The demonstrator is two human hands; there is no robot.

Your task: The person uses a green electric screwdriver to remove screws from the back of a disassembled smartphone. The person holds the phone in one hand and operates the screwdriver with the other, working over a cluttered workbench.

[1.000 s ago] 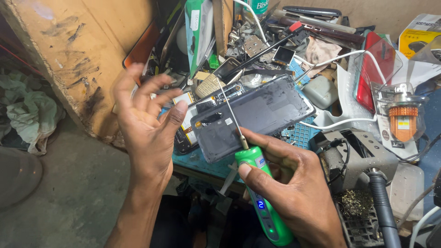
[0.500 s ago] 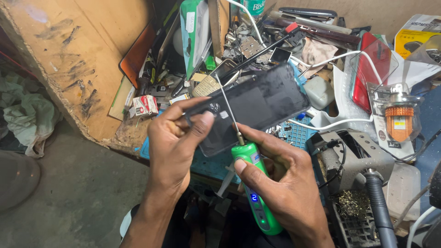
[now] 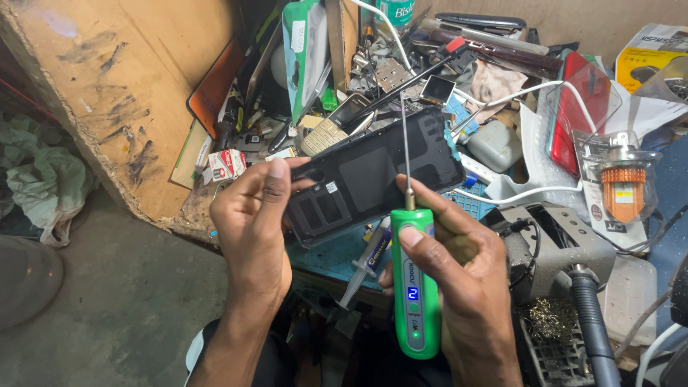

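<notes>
Fingers around green tool; phone alongside

Item one: black phone back panel, inner side up, tilted, which I see raised over the cluttered bench. Item two: green electric tool, thin upright bit, lit blue digit display.

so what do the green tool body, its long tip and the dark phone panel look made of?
Green tool: likely moulded plastic, smooth with a soft sheen, in the right hand.
Long tip: thin, grey, straight, looks like metal.
Dark phone panel, held by the left hand: probably plastic, slightly glossy; can't confirm.
</notes>
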